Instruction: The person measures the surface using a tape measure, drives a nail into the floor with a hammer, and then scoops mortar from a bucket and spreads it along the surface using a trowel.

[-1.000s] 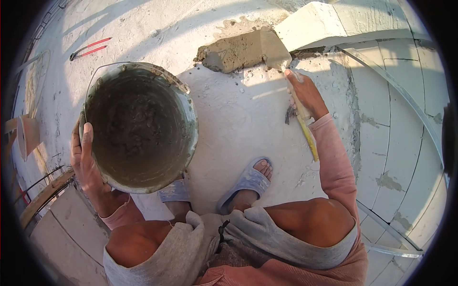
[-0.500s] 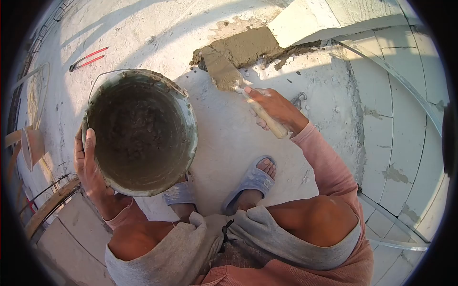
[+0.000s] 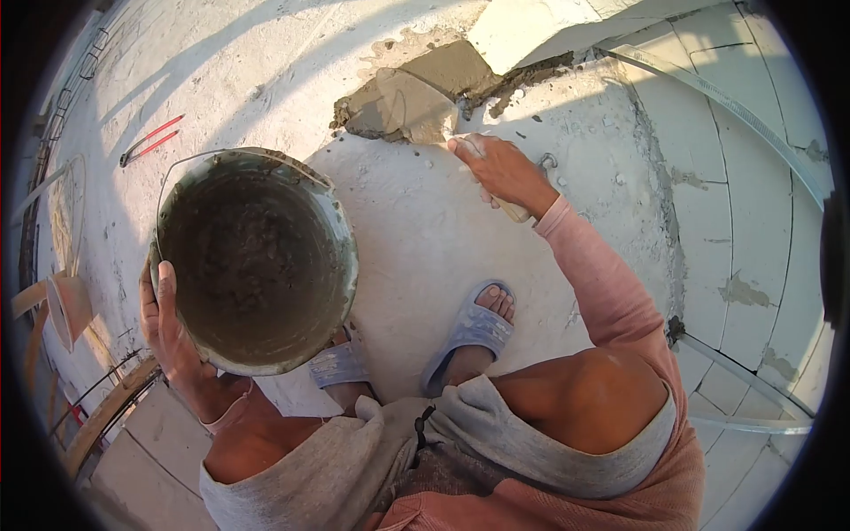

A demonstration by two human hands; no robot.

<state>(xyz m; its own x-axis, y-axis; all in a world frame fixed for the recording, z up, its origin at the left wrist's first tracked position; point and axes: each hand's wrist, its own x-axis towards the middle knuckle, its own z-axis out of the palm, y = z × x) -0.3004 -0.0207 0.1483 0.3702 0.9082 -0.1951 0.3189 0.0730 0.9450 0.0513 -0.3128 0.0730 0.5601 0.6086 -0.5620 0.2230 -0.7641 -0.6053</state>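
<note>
At left, bucket (image 3: 343,234) of mortar (image 3: 248,265), left hand (image 3: 177,332) clamped on it, right hand (image 3: 509,170), fingers wrapped round trowel (image 3: 423,108)

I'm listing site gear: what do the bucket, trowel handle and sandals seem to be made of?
Bucket: probably plastic, dull; its thick rim suggests it. Trowel handle: wood or plastic; the matt tan surface leaves it open. Sandals: likely moulded foam or rubber, matt, from their thick, broad straps.

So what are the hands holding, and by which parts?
The left hand holds the bucket at the left side of its rim; the right hand holds the trowel by its handle.
</note>
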